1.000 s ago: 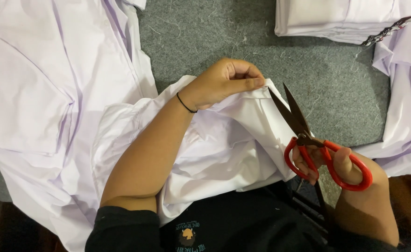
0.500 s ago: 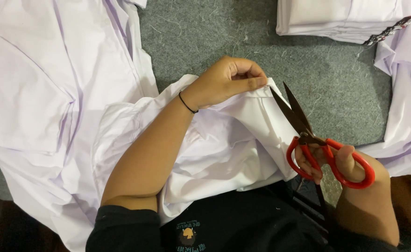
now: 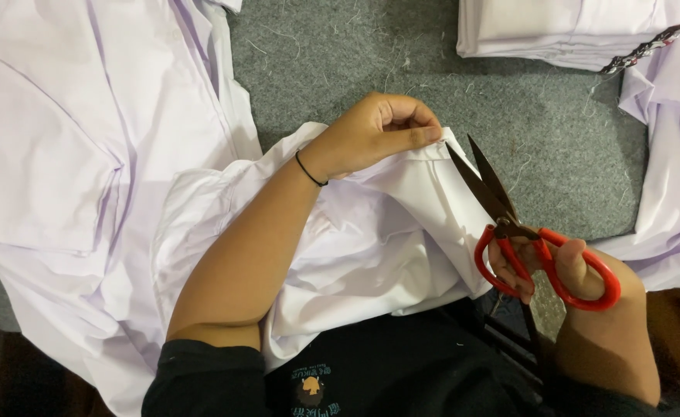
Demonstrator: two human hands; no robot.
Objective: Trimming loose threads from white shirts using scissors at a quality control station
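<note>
Centrally, the left hand pinches the white shirt's edge; the right hand grips red-handled scissors, blades open beside it over bare grey carpet, unchanged.

The shirt is smooth, matt pale-lilac cloth, softly creased. The scissors have dark, dull metal blades and glossy red plastic handles. The floor underneath is rough grey felt-like carpet, flecked with loose threads.
</note>
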